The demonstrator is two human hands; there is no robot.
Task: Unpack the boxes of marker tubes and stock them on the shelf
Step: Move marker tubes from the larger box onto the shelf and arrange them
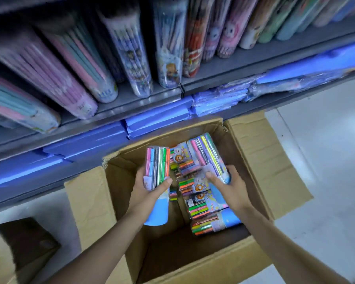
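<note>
Head view: open box (260,160) set on floor just below shelf (213,75), likely so tubes travel short way. Left hand (147,188) wrapped round one marker tube (157,171), lifted upright above box, blue base down. Right hand (229,186) curled over second tube (208,156), tilted, apparently just clear of remaining tubes (201,210), which are packed flat in box. One tube per hand, probably to halve trips. Shelf above already lined with other tubes (168,48). Second box (27,249) beside, lower left.
</note>
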